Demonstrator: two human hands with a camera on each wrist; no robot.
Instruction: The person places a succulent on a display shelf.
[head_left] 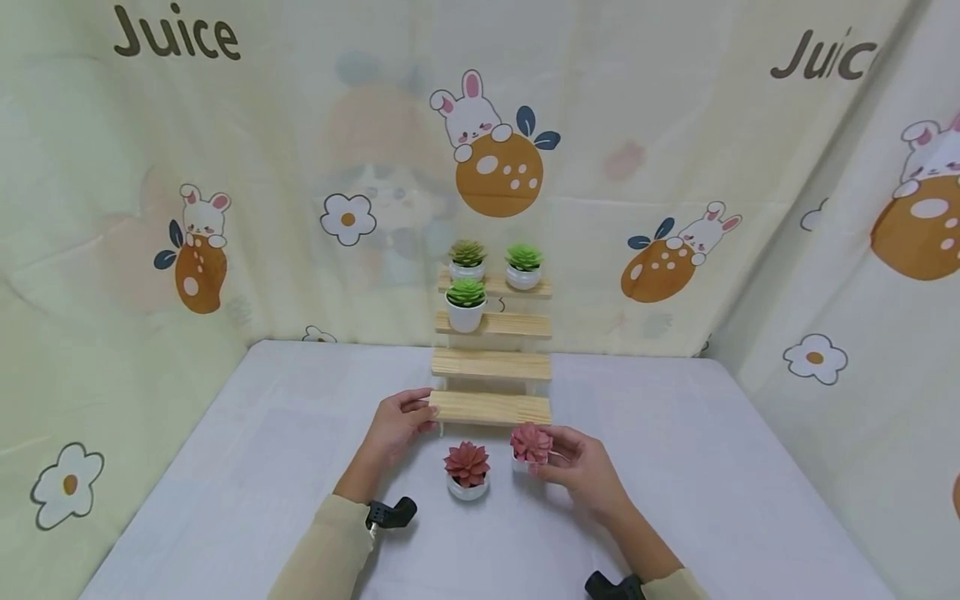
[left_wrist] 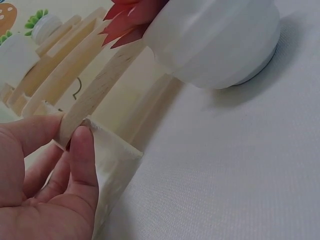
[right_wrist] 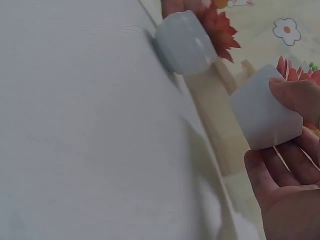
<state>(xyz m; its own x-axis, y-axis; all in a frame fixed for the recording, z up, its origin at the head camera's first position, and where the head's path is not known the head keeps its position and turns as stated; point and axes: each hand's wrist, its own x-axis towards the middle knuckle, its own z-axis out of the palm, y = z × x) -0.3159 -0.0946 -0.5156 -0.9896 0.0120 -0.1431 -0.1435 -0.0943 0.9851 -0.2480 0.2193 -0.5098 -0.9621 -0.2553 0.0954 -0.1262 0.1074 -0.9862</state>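
Note:
My left hand (head_left: 399, 423) pinches the left end of the lowest plank of a small stepped wooden shelf (head_left: 491, 407); the left wrist view shows thumb and fingers at the plank's end (left_wrist: 75, 117). In my right hand (head_left: 588, 473) is a pink artificial succulent in a smooth white pot (right_wrist: 267, 111), gripped between thumb and fingers in front of the shelf's right end. Between the hands, a red succulent (head_left: 467, 465) in a rounded white pot (left_wrist: 220, 45) stands on the table.
Higher up the shelf are a dark green succulent (head_left: 467, 257) and a bright green one (head_left: 523, 262) on the top step, with another green succulent (head_left: 466, 302) one step lower. A white cloth covers the table (head_left: 300, 433). A printed curtain (head_left: 300, 125) hangs behind.

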